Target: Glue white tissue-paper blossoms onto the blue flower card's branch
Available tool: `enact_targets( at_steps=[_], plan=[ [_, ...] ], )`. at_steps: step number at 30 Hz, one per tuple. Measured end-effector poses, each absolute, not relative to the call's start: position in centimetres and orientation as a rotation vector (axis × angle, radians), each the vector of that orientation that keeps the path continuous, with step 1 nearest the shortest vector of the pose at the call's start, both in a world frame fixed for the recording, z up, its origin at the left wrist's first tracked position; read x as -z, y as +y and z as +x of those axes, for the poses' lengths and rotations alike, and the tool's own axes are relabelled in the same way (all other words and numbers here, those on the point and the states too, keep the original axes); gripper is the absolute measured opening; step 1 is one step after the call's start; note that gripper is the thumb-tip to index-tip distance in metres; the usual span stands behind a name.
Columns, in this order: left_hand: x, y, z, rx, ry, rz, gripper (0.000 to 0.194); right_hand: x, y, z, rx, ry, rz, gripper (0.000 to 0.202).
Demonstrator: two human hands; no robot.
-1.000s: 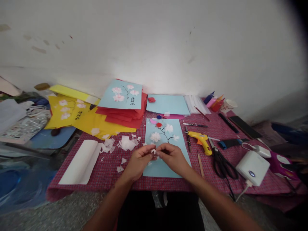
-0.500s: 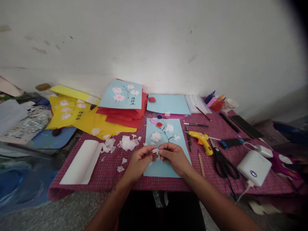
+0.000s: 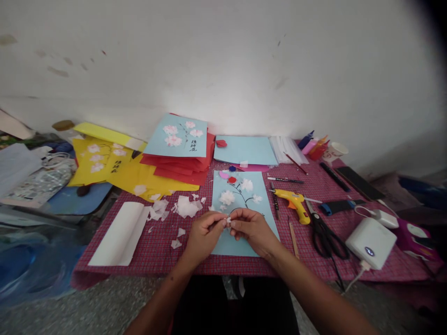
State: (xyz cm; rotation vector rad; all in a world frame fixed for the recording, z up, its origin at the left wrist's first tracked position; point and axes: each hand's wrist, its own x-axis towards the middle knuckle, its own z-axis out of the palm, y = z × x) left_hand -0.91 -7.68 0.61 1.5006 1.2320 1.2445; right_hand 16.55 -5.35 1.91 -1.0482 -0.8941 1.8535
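A small piece of white tissue paper [image 3: 228, 220] is pinched between the fingertips of my left hand [image 3: 206, 233] and my right hand [image 3: 252, 229]. Both hands are closed on it, above the lower half of a light blue sheet [image 3: 233, 247]. On that sheet a dark painted branch [image 3: 239, 190] carries white paper blossoms [image 3: 227, 197], partly hidden below by my fingers. Torn white paper scraps [image 3: 186, 207] lie left of the sheet, beside a folded white sheet [image 3: 117, 235].
Right of the sheet lie a yellow glue gun [image 3: 292, 201], black-handled scissors [image 3: 326, 235] and a white power bank [image 3: 370, 243]. Behind stand paint bottles [image 3: 316, 148] and a paper cup [image 3: 337, 150]. A finished blue flower picture [image 3: 179, 136] tops red paper [image 3: 179, 168], near yellow sheets [image 3: 139, 172].
My fingertips have come closer together, and the white paper between them looks smaller and more bunched. The view has shifted very slightly.
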Motion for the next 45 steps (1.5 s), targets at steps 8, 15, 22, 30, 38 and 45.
enact_targets(
  at_steps=[8,15,22,30,38,45],
  plan=[
    [-1.1,-7.8,-0.6,-1.194,1.158,1.547,0.013,-1.6,-5.5,17.3,-1.785,-1.085,-1.119,0.038],
    [-1.0,-7.8,-0.7,-1.095,1.188,1.528,0.015,-1.9,-6.0,18.1,-1.399,-1.589,-1.117,0.015],
    [-0.6,-7.9,-0.6,-1.02,1.199,1.577,0.014,-1.6,-6.2,17.6,-1.222,-1.637,-1.211,0.006],
    [-0.2,-7.9,-0.8,-1.049,1.189,1.383,0.014,-0.6,-6.4,17.7,-1.462,-1.431,-1.104,0.02],
    [-0.2,-8.0,-0.8,-1.037,1.193,1.483,0.013,-1.8,-7.0,18.6,-0.967,-1.948,-1.134,0.016],
    [-0.2,-7.9,-0.8,-0.966,1.173,1.575,0.014,-1.2,-7.5,18.8,-0.545,-2.228,-0.946,0.013]
  ],
)
